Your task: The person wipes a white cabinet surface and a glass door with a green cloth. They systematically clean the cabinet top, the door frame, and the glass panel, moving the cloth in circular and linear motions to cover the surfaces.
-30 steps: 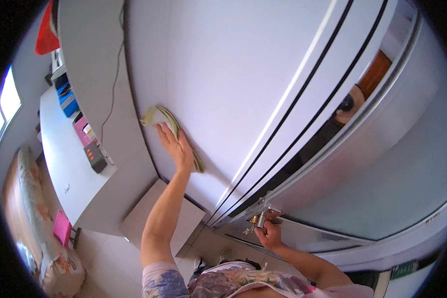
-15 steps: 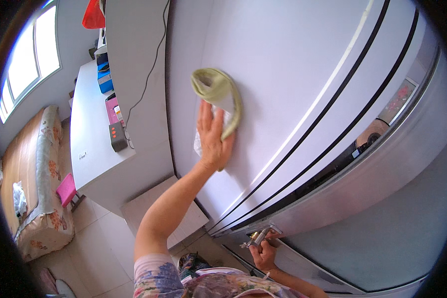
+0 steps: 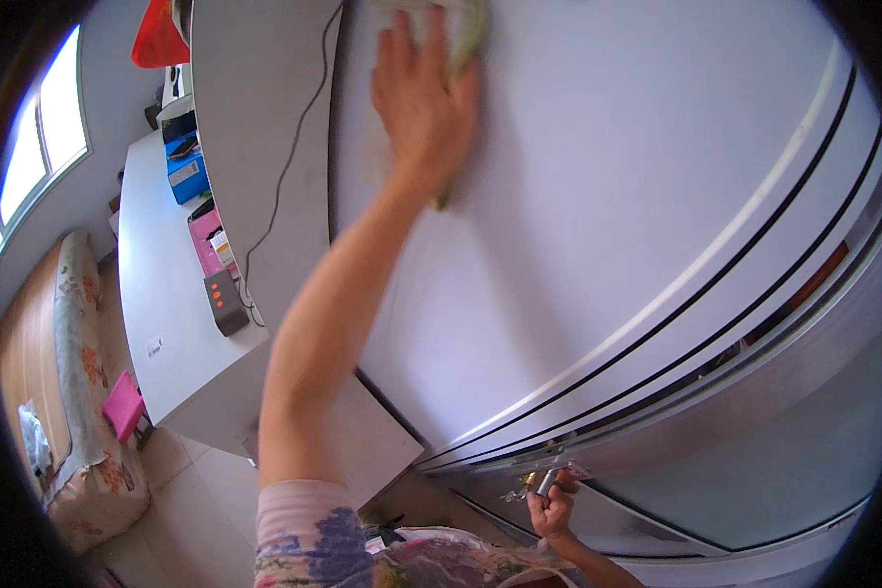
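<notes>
Four fingers of the left hand (image 3: 426, 113) stretch up a white panel (image 3: 598, 206), slightly spread and nearly straight, thumb out to the right, flat on a pale green cloth (image 3: 470, 37). The cloth lies beneath the hand, against the panel, its edges showing beside the fingers and below, near the wrist. Low in the view, the right hand (image 3: 551, 514) curls its fingers around the metal handle (image 3: 547, 481) of a frosted door (image 3: 755, 441); how tightly they grip cannot be told. Keys (image 3: 512, 497) sit just left of the handle.
</notes>
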`<state>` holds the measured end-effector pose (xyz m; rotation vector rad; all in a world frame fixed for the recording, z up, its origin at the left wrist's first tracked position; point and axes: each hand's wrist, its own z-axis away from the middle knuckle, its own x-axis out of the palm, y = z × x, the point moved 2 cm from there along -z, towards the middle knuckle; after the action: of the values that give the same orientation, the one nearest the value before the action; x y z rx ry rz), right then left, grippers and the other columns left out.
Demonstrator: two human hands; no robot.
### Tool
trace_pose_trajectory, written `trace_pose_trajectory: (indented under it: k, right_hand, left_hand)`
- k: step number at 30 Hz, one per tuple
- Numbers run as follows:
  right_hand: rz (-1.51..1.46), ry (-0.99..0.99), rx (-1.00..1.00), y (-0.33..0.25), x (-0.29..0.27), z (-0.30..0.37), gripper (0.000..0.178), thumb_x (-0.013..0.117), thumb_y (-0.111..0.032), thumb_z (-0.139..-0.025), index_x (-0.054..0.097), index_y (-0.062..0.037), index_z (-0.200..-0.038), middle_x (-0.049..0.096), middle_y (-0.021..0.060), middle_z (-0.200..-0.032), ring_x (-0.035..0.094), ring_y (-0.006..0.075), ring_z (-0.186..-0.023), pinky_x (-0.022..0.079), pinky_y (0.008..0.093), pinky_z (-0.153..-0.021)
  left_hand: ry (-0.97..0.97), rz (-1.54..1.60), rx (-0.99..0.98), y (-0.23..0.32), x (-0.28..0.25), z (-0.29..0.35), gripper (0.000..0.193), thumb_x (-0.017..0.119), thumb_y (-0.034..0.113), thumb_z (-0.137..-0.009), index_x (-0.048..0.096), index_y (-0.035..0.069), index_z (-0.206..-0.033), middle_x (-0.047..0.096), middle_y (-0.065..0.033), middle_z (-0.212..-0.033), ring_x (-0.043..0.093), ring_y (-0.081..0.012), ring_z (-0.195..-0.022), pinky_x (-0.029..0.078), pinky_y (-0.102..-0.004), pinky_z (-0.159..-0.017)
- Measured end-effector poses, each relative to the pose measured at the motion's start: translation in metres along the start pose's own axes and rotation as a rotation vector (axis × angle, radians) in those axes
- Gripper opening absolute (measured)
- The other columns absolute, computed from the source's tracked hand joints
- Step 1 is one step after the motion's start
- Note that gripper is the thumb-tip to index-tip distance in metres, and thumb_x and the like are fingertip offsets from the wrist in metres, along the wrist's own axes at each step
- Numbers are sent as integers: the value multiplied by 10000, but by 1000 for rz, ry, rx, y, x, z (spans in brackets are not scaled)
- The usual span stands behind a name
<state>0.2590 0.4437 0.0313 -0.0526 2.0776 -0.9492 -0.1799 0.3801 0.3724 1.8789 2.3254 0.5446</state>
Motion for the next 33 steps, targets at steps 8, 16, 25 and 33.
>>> trace_pose_trajectory:
  k: [8, 16, 25, 33]
  right_hand:
    - [71, 61, -41, 1, 4, 3, 204, 611, -160, -755, 461, -41, -684, 365, 45, -439, 365, 141, -365, 308, 294, -385]
    - [89, 114, 2, 1, 5, 6, 137, 573, -139, -773, 493, -28, -780, 379, 46, -465, 387, 159, -385, 314, 306, -405]
    - [103, 122, 83, -7, 8, 0, 212, 608, -122, -747, 439, -38, -651, 418, 64, -496, 437, 163, -443, 358, 292, -435]
    - [95, 117, 62, -6, 7, -1, 228, 604, -100, -710, 395, -54, -629, 381, 71, -482, 393, 184, -417, 305, 316, -417]
  left_hand:
    - [-196, 64, -185, -55, -34, 195, 580, 539, 208, -795, 334, 125, -1331, 173, -200, -1416, 140, -393, -1306, 127, -490, -1037]
    - [-270, 31, -715, -74, -58, 295, 586, 470, 176, -846, 224, -30, -1337, 108, -262, -1409, 129, -410, -1295, 112, -446, -1054]
    - [-379, 197, -482, -10, -66, 316, 627, 464, 180, -847, 160, 25, -1373, 30, -274, -1410, 44, -416, -1311, 71, -462, -1060]
    - [-231, 148, -369, -18, -50, 229, 562, 403, 211, -890, 180, 44, -1378, 67, -177, -1442, 58, -326, -1332, 76, -419, -1068]
